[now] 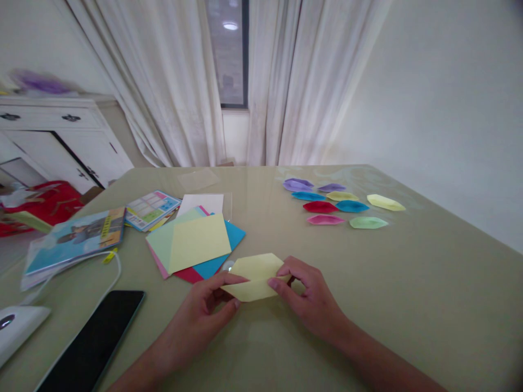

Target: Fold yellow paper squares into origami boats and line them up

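A pale yellow folded paper is held just above the table between my two hands, its long sides creased and partly spread apart. My left hand grips its left end, with the forefinger inside the fold and the thumb below. At the right end, my right hand pinches the paper between thumb and fingers. Behind my left hand lies a fanned stack of coloured paper sheets, a yellow one on top. Farther right rest several folded paper boat-like shapes, among them a red one and a light green one.
On the left of the table are a black phone, a white device with a cable, a booklet and printed cards. Curtains hang beyond the far edge. A white cabinet stands at far left.
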`<action>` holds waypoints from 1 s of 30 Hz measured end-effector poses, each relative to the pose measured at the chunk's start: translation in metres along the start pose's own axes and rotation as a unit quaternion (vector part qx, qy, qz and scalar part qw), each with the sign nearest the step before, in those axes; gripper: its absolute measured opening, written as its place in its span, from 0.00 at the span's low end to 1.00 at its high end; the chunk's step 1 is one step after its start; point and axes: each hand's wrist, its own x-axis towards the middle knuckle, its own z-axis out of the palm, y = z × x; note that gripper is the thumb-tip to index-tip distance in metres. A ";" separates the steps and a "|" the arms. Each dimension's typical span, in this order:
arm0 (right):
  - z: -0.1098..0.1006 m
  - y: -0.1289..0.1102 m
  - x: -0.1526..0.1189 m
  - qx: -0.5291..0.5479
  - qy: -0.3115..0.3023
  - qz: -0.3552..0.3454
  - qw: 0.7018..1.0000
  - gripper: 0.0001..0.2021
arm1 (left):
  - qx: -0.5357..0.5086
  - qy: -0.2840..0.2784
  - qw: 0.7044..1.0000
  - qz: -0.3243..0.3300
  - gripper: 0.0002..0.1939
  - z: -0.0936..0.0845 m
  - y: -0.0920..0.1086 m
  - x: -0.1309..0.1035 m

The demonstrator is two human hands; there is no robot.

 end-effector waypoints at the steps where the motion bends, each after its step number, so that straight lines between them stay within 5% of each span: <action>1: 0.000 0.000 0.000 0.001 -0.001 0.001 1.000 0.13 | -0.001 0.002 1.000 0.002 0.12 0.000 0.002 0.000; 12: 0.001 0.001 0.000 0.010 -0.005 -0.013 1.000 0.12 | 0.022 0.053 0.996 -0.062 0.15 -0.003 0.000 -0.002; 30: 0.001 0.004 0.002 0.017 -0.009 -0.006 1.000 0.07 | 0.227 0.086 0.970 0.022 0.06 -0.013 -0.012 0.005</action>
